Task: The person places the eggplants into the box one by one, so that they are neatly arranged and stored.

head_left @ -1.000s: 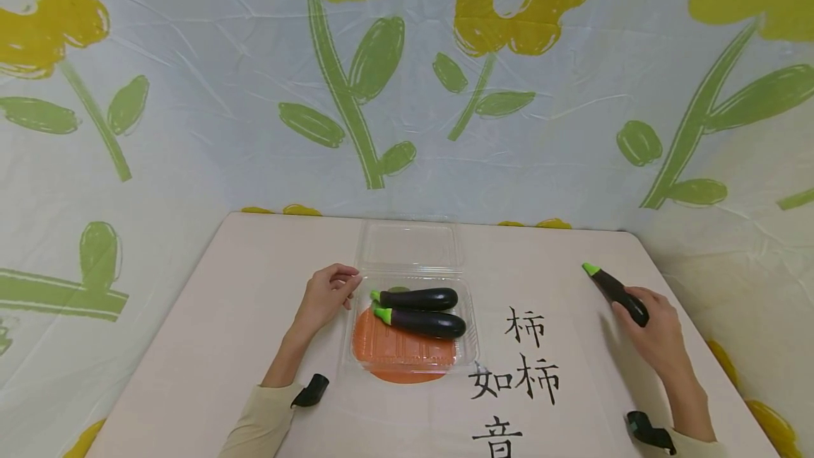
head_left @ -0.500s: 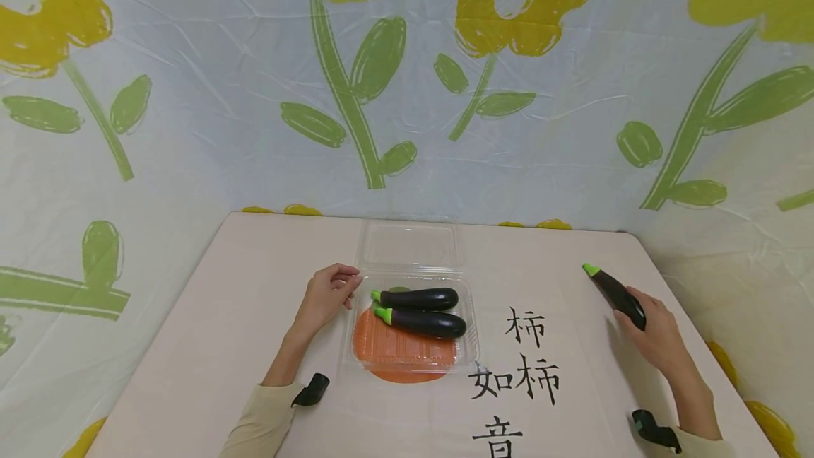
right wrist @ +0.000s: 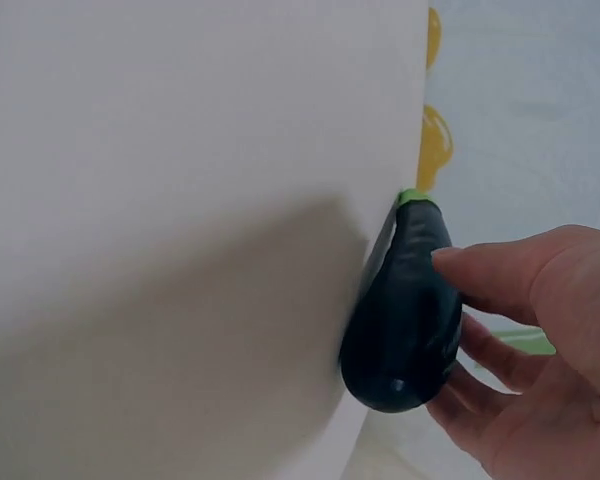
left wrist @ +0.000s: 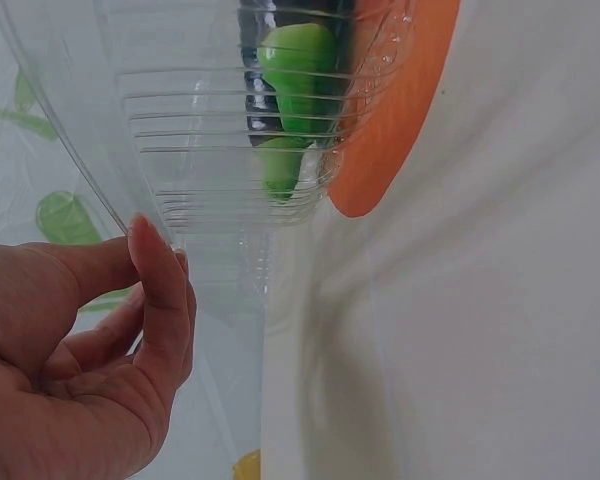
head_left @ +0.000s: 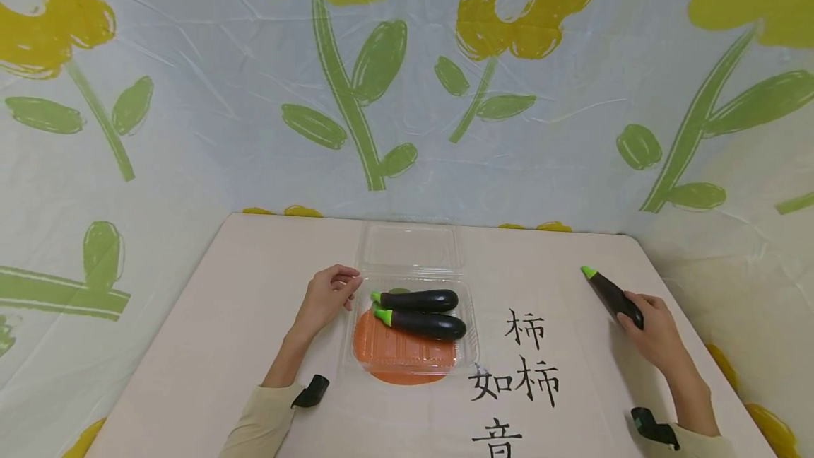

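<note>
A clear plastic clamshell container sits on the table with its lid folded back. Two dark eggplants, one behind and one in front, lie side by side inside, green stems pointing left. At the container's back left corner, my left hand pinches the rim between thumb and finger, as the left wrist view also shows. Far to the right, my right hand grips a third eggplant near its thick end, its green stem pointing away. In the right wrist view, thumb and fingers stand on opposite sides of this eggplant.
Beneath the container, an orange print shows on the pale tabletop. Black printed characters run between the container and my right hand. A flowered cloth hangs behind the table. A black band circles my left wrist.
My right hand, with the eggplant in it, has shifted very slightly left. The left hand and the container have stayed put.
</note>
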Available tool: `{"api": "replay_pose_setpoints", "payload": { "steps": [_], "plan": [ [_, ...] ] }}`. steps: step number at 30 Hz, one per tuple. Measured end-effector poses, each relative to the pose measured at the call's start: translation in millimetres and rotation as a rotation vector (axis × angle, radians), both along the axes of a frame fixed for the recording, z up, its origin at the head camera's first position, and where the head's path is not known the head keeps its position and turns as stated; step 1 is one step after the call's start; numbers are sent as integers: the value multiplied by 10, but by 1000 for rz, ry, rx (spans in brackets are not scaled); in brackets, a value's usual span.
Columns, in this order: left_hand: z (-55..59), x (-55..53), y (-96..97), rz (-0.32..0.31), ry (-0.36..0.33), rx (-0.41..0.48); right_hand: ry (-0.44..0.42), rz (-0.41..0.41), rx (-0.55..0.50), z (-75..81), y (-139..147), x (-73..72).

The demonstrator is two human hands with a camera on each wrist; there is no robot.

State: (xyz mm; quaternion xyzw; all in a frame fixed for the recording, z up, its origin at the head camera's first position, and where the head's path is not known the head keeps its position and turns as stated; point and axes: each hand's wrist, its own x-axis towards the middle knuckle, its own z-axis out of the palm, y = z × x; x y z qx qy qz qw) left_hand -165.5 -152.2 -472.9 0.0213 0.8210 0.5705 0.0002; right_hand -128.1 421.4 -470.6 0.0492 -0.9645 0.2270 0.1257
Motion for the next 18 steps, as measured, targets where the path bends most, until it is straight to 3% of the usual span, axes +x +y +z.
{"api": "replay_pose_setpoints", "payload": {
  "steps": [12, 18],
  "plan": [
    [-7, -1, -2, -5, -2, 9, -160, -33, 18, 51, 4, -1],
    [-4, -4, -8, -9, 1, 7, -149, -39, 25, 73, -16, 7]
  ]
}}
